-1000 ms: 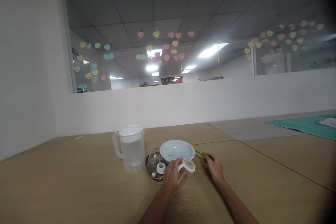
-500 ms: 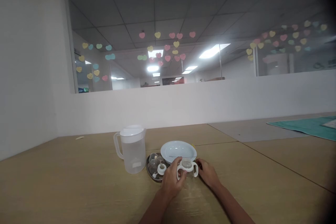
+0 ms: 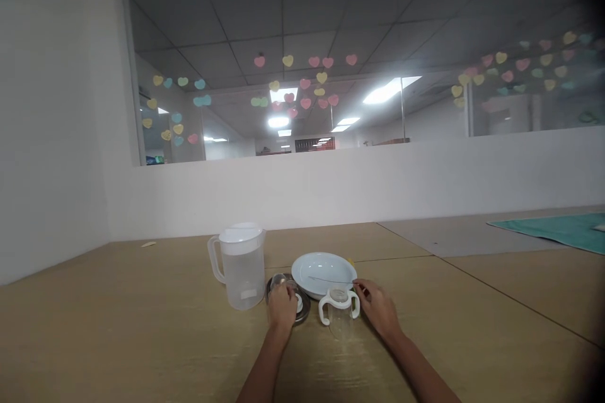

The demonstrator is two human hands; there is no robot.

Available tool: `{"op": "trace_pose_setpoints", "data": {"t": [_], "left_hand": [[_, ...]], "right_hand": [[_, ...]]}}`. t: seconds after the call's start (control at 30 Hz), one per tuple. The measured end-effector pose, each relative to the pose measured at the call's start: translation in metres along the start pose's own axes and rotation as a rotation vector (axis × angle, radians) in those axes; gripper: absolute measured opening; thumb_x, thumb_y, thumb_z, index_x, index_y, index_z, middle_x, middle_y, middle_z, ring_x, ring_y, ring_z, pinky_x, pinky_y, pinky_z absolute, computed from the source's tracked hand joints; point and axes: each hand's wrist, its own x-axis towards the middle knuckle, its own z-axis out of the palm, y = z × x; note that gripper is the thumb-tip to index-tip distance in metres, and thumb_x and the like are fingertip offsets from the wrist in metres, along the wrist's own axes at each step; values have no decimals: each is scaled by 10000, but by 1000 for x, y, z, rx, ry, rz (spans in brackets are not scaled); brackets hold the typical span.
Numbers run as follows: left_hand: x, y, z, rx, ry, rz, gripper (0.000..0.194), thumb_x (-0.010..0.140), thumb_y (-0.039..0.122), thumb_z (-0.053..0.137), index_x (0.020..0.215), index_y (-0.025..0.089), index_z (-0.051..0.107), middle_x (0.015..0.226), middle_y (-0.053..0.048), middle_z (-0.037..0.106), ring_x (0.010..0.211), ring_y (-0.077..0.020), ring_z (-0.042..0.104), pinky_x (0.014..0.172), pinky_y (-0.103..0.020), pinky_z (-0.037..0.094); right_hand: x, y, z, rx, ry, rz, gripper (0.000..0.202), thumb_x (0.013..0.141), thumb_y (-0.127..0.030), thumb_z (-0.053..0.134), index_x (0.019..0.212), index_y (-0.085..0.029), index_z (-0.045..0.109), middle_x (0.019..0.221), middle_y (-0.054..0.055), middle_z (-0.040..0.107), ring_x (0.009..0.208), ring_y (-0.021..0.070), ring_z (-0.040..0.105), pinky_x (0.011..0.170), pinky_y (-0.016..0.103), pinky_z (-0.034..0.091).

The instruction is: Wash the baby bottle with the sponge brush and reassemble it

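A clear baby bottle (image 3: 340,321) with a white two-handled collar (image 3: 338,303) stands upright on the table between my hands. My left hand (image 3: 282,307) reaches over a round metal tray (image 3: 305,315), its fingers drawn together among clear and white bottle parts; what they grip is hidden. A white ring-shaped part (image 3: 299,303) shows beside the fingers. My right hand (image 3: 378,307) is closed at the right rim of a white bowl (image 3: 324,264), pinching the end of a thin rod (image 3: 331,281) that extends across the bowl.
A translucent lidded pitcher (image 3: 243,274) stands left of the tray, its handle facing left. Something yellow (image 3: 350,261) shows behind the bowl. A teal mat (image 3: 558,230) lies at the far right, and a small pale scrap (image 3: 148,244) at the back left. A white wall runs behind the table.
My left hand has let go of the bottle's handle and moved left over the tray. The bottle now stands alone. My right hand has shifted slightly at the rod's end.
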Motion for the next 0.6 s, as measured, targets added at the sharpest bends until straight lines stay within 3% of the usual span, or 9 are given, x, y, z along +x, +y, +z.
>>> {"op": "trace_pose_setpoints", "data": {"t": [0.1,0.33,0.6], "left_hand": [[-3,1,5,89,-32,16,340,889,244,326,996,94,612,990,-170,640,985,-248,583,850,-337,406],[-5,0,9,194,-96,39,420,880,375,352,1081,106,603,1174,-178,578,1106,-313,504,904,-423,370],[-4,3,2,145,-61,2,335,806,358,472,793,112,699,890,-182,676,945,-303,588,819,-381,421]], "right_hand": [[0,-2,-1,28,24,5,365,803,-425,380,874,-199,658,898,71,688,757,200,612,766,329,455],[1,-6,-5,84,68,104,355,768,-429,399,851,-202,660,892,68,693,760,198,618,732,314,463],[0,-4,-4,69,30,106,380,781,-443,375,872,-201,654,893,72,691,766,201,619,725,307,455]]}}
